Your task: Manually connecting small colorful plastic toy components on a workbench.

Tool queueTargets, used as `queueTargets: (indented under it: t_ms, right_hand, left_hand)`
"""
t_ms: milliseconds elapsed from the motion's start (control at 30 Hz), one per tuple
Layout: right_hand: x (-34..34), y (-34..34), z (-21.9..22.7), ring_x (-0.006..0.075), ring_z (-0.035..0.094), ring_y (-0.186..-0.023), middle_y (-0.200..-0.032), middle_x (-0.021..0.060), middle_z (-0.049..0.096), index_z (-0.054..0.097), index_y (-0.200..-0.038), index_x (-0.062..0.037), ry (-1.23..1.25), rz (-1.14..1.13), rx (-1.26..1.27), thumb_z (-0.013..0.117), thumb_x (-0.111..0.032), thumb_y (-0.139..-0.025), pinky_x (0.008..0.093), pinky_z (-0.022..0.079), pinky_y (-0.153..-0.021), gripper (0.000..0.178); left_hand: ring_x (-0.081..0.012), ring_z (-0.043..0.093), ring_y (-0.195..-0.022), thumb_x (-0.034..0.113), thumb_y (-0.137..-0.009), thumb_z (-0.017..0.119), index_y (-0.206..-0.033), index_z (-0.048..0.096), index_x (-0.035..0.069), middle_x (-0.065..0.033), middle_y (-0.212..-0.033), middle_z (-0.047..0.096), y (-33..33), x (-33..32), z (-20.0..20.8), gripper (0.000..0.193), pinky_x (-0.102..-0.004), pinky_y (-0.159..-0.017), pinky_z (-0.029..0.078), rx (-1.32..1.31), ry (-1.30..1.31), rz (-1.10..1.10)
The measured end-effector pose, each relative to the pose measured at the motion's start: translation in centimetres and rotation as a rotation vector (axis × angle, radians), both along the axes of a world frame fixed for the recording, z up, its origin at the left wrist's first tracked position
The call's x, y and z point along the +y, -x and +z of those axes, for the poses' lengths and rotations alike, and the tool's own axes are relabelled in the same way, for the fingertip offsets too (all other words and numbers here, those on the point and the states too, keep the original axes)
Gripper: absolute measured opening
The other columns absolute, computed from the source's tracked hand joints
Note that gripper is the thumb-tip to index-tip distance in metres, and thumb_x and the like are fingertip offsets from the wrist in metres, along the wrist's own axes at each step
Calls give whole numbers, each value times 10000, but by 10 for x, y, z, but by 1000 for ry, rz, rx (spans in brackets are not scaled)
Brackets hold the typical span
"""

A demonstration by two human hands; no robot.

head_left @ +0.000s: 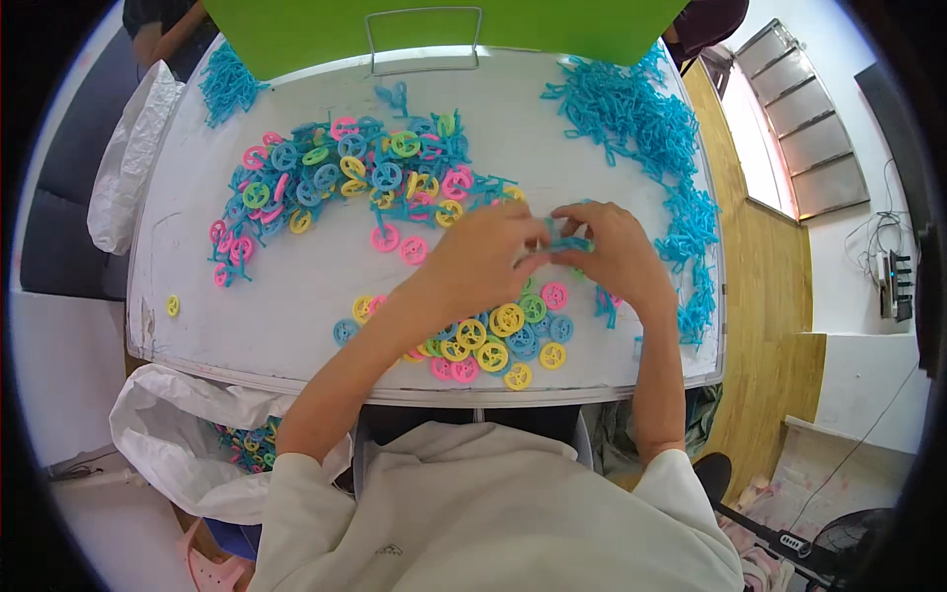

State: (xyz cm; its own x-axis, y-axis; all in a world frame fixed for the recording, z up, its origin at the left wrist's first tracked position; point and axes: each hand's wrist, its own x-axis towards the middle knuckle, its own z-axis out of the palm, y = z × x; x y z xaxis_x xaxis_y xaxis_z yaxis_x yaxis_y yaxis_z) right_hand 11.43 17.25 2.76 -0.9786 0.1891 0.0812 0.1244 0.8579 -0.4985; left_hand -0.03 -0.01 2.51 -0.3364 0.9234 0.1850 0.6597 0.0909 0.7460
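Right of the frame's centre, the left hand and right hand, fingers partly curled, pinch a motion-blurred blue plastic piece between them; round spoked pink, yellow, green and blue plastic wheels lie at lower centre

Blue piece between fingertips of left hand and right hand was blurred; outline and exact grip could not be told. Left forearm hid part of the near heap of wheels. Green board was cut off by the top edge. So were another person's arm, upper left, and a dark sleeve, upper right. Sack, lower left: folds hid some contents. Fan ran into the dark rim. Mark on the shirt: too small to tell.
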Motion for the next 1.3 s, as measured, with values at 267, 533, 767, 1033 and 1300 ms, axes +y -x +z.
queueTargets:
  t_ms: [267, 533, 767, 1033, 1300]
  right_hand:
    - [5, 8, 16, 83, 574, -706, -841, 29, 616, 606, -1111, -30, 523, -195, -77, 720, -110, -799, 253, 480, -608, 341]
    - [4, 12, 11, 93, 622, -790, -912, 46, 637, 625, -1054, 10, 967, -150, 97, 680, -43, -830, 233, 523, -710, 237]
    - [-14, 18, 7, 100, 632, -799, -899, 66, 673, 661, -1011, 15, 935, -130, 158, 685, 26, -794, 223, 513, -735, 219]
    - [-24, 22, 0, 89, 621, -796, -928, 71, 673, 665, -1003, 7, 864, -49, 203, 663, 64, -795, 213, 503, -698, 215]
    - [-22, 21, -11, 101, 629, -787, -929, 77, 671, 660, -989, 28, 894, -57, 140, 660, 39, -814, 233, 525, -708, 175]
  left_hand:
    - [-297, 592, -843, 85, -711, 721, -854, 617, 31, -128, -850, 566, -3, -1, -22, 186, -402, -706, 468, -46, 97, -61]
    - [-175, 659, -676, 77, -836, 668, -902, 600, -7, -101, -859, 618, 12, 3, 3, 126, -289, -583, 550, -812, -192, 365]
    - [-133, 644, -789, 97, -883, 632, -960, 615, -14, -67, -872, 618, 15, 0, 3, 137, -256, -628, 574, -843, -189, 375]
    - [-138, 641, -801, -15, -865, 598, -920, 599, -20, -88, -897, 642, 19, 1, -6, 56, -276, -690, 578, -694, -186, 328]
    - [-150, 641, -766, -94, -806, 583, -869, 583, -16, -85, -847, 625, 13, -1, -16, 100, -278, -654, 535, -249, -219, 351]
